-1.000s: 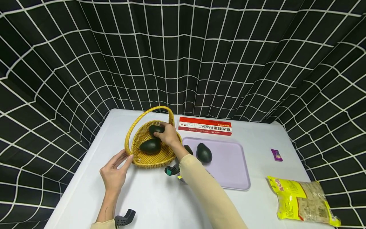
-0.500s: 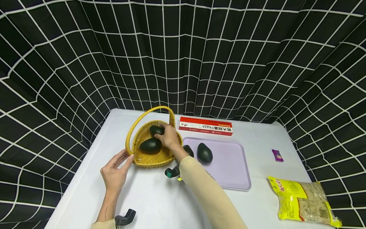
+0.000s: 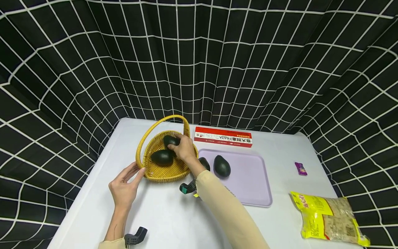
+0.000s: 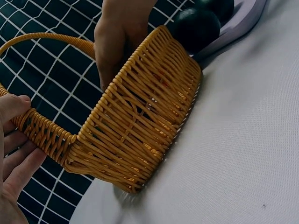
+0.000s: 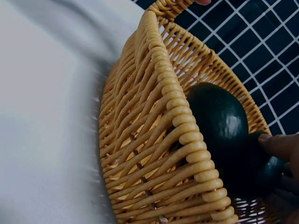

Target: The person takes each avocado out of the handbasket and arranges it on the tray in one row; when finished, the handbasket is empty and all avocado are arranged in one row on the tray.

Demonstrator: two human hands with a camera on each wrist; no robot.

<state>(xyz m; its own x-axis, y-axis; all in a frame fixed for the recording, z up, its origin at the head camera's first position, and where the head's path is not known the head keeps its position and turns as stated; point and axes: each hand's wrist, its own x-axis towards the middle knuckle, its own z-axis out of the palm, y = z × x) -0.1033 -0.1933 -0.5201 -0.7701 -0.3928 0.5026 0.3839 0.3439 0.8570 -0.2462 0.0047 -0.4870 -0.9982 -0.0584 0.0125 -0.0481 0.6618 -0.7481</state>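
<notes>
A yellow wicker basket (image 3: 166, 179) with an arched handle stands on the white table. My left hand (image 3: 124, 188) pinches the base of its handle at the left rim, thumb on one side and fingers on the other, as the left wrist view also shows. Reaching over the right rim, my right hand (image 3: 184, 149) grips a dark green avocado (image 3: 170, 140) inside the basket. Another avocado (image 3: 162, 157) lies just in front of it; in the right wrist view the held avocado (image 5: 259, 170) touches this one (image 5: 217, 116). Some right fingertips are hidden.
Right of the basket lies a lilac tray (image 3: 248, 190) bearing an avocado (image 3: 222, 166) and another (image 3: 204, 163) partly behind my right forearm. A red-and-white pasta box (image 3: 223, 137) lies behind it. Farther right are a small purple packet (image 3: 301, 168) and a yellow bag (image 3: 331, 218).
Both avocados in the basket have shifted very slightly, the front one a little to the left and away from me. My left hand and the basket stay in place.
</notes>
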